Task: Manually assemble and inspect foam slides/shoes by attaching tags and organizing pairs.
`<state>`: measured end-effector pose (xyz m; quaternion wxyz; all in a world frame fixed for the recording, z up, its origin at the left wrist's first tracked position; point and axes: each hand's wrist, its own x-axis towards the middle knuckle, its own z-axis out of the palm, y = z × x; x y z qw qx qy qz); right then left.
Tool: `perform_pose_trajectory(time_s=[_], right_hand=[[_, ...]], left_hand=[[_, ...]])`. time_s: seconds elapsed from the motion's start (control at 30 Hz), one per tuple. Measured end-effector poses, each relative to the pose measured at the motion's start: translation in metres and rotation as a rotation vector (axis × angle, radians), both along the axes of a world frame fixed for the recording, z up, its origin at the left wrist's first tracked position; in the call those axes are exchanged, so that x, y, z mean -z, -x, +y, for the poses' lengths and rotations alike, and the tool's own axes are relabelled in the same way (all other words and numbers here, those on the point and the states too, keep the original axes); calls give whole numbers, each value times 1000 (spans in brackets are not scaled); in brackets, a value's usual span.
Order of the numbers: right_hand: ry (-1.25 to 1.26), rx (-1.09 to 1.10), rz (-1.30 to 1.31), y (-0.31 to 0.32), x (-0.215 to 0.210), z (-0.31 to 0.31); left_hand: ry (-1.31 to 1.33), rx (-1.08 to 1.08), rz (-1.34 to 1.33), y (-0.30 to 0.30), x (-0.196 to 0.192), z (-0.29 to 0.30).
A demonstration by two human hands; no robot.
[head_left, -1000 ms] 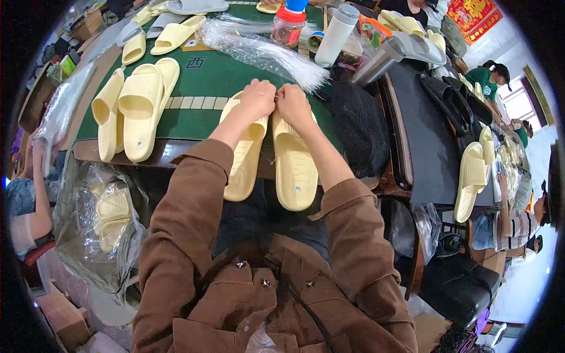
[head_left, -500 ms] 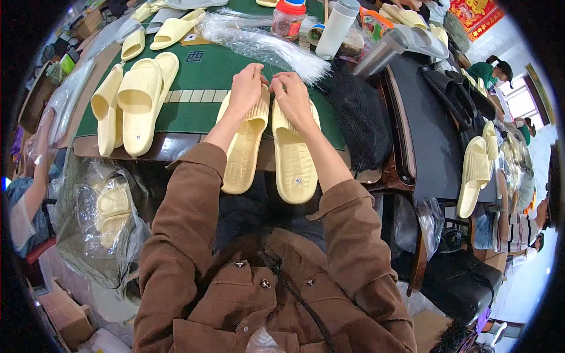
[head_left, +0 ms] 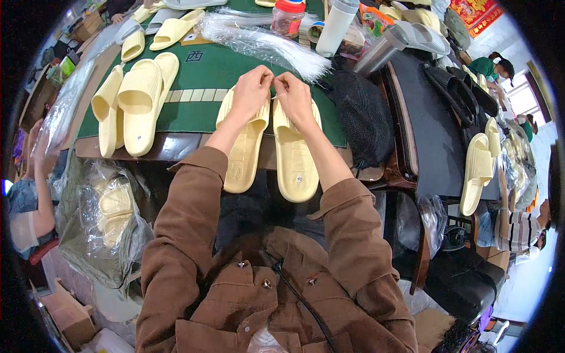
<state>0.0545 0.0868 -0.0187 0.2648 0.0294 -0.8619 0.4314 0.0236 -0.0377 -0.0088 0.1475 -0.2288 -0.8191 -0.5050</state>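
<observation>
A pair of pale yellow slippers lies side by side in front of me, the left slipper [head_left: 242, 160] and the right slipper [head_left: 296, 165], heels toward me and overhanging the table edge. Over the left slipper's strap, my left hand [head_left: 252, 94] is closed in a pinch. My right hand [head_left: 294, 101] pinches close beside it, above the right slipper's strap. Both sets of fingertips meet near the gap between the straps. A thin pale strand seems to show by the right fingers, but what they hold is too small to make out.
A bundle of thin white plastic ties [head_left: 265, 42] lies beyond my hands on the green mat [head_left: 194, 120]. Other yellow slippers [head_left: 140, 94] stand at left. A red-lidded jar [head_left: 288, 19], a white bottle [head_left: 338, 26] and a black mesh bag [head_left: 364, 115] flank the right. People work on both sides.
My hands have drawn closer together and slightly lower, both now pinching fingertip to fingertip between the straps. The slippers have barely shifted.
</observation>
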Motion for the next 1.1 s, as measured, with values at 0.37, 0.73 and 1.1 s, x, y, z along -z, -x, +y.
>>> perform_pose_trajectory(time_s=[0.37,0.73,1.1], right_hand=[[72,-16,-6,-1,1,0],[55,17,-126,-4,-7,-3],[109,-98,-197,-8,-20,7]], left_hand=[[-14,-256,291,7,12,-3],[-37,-200,131,8,13,-5],[-144,-296,161,9,12,-5]])
